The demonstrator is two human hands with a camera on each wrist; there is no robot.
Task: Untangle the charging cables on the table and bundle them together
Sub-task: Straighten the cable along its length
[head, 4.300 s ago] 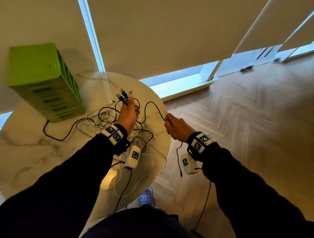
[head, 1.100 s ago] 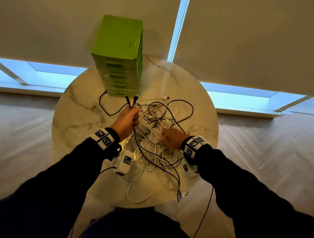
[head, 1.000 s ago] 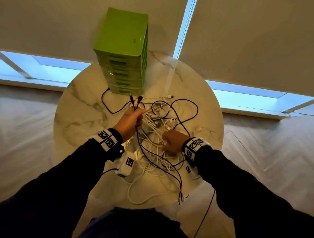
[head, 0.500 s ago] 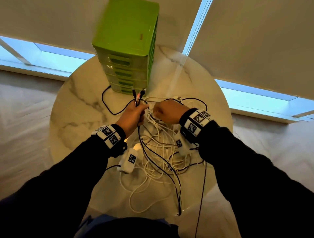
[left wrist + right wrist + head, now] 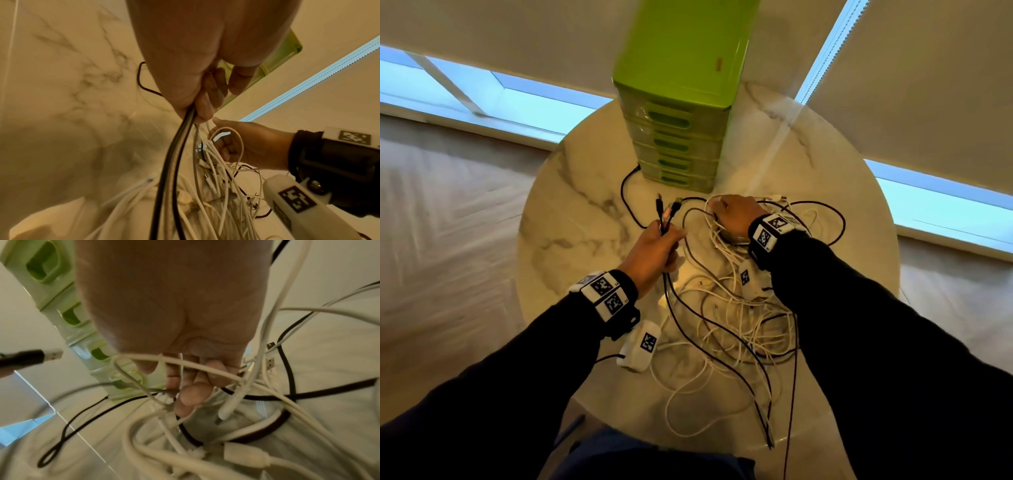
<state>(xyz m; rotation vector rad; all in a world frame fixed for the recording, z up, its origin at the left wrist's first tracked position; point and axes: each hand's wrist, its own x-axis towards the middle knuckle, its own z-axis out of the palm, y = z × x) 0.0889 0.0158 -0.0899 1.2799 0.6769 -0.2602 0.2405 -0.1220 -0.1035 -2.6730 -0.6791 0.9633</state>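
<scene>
A tangle of white and black charging cables (image 5: pixel 726 308) lies on the round marble table (image 5: pixel 571 212). My left hand (image 5: pixel 659 245) grips a few black cables (image 5: pixel 174 162) in its fist, a little above the table. Their USB plugs (image 5: pixel 666 209) stick up out of the fist. To its right, my right hand (image 5: pixel 729 214) reaches down into the far side of the tangle. Its fingers (image 5: pixel 191 391) are curled round a thin white cable (image 5: pixel 180 369), with white loops (image 5: pixel 236 139) draped over the hand. One black cable end hangs over the near table edge (image 5: pixel 768 435).
A green drawer unit (image 5: pixel 681 102) stands at the far side of the table, just beyond both hands. One black cable (image 5: pixel 625 198) loops from the unit's foot. Drawn blinds and a low strip of window are behind. Wood floor surrounds the table.
My right hand has left the near middle of the tangle and moved to its far side, close to the drawer unit. The left hand has kept hold of the black cables.
</scene>
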